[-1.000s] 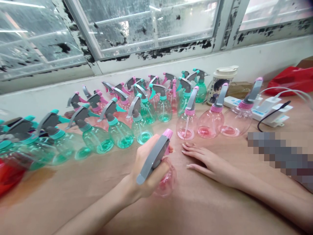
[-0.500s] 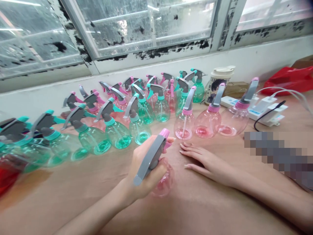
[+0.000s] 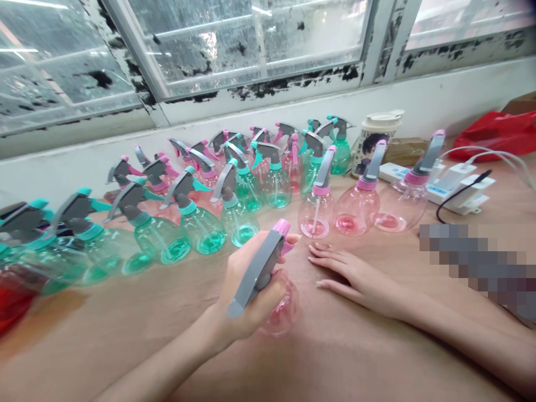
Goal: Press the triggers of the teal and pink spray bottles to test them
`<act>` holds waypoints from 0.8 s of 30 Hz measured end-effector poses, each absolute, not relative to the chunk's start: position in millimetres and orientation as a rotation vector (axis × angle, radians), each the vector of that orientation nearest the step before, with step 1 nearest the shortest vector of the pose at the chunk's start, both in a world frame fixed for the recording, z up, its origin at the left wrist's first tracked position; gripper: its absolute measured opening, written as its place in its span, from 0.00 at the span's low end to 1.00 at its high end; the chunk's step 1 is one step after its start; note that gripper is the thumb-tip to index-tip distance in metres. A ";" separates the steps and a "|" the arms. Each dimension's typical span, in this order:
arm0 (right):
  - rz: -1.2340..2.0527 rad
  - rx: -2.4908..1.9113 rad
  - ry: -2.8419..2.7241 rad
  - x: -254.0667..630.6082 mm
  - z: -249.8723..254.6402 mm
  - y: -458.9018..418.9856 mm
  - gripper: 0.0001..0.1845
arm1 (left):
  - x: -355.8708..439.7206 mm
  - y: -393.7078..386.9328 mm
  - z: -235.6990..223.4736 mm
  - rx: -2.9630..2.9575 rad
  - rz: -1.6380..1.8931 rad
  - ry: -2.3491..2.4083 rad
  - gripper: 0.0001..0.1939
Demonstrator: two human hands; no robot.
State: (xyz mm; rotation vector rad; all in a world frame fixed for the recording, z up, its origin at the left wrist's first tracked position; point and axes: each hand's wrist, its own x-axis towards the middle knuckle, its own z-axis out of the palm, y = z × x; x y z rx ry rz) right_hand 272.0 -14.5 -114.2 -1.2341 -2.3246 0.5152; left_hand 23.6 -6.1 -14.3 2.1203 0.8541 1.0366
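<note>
My left hand [image 3: 247, 290] is wrapped round the neck of a pink spray bottle [image 3: 287, 310] with a grey head and pink nozzle. The bottle stands on the table, and my fingers hide its collar and part of its trigger. To the right, my right hand [image 3: 352, 276] lies flat on the wooden tabletop [image 3: 335, 357], fingers stretched out and holding nothing. Beyond it stands a clear pink spray bottle [image 3: 316, 218], with two more pink ones in a row to its right. A green spray bottle [image 3: 237, 223] stands behind my left hand.
Several green and pink spray bottles [image 3: 165, 240] fill the left and back of the table. At the back right are a lidded cup [image 3: 371, 148], a power strip with white chargers [image 3: 456, 187] and cables, and a red plastic bag [image 3: 494, 134]. A window wall [image 3: 268, 106] runs behind.
</note>
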 end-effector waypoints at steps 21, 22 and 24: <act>0.513 -1.227 -2.311 271.8 -114.6 -14.4 0.27 | 20.5 -4.6 -15.4 2.162 1.027 0.936 0.14; 0.511 -1.227 -2.313 271.8 -114.7 -14.3 0.27 | 21.7 -4.9 -15.3 2.146 1.028 0.927 0.16; 0.509 -1.229 -2.316 271.9 -114.7 -14.3 0.27 | 23.8 -5.6 -14.4 2.122 1.027 0.906 0.19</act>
